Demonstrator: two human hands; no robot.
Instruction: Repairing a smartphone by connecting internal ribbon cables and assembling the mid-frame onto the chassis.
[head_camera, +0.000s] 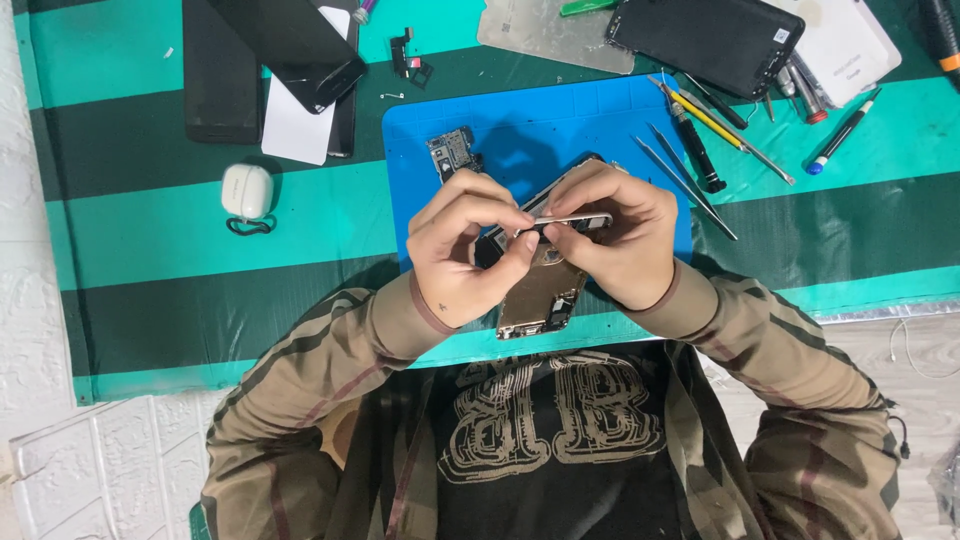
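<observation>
While both hands pinch one metal strip (572, 219) — one opened phone (540, 296) | two tweezers (685, 178)

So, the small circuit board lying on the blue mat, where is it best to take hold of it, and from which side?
Probably by the two long edges of the circuit board, coming from above. It lies flat on the blue mat, so only its rim offers a pinch, and its face carries small parts. The side away from the left hand looks free; the board's lower end sits close to that hand's fingers.
</observation>
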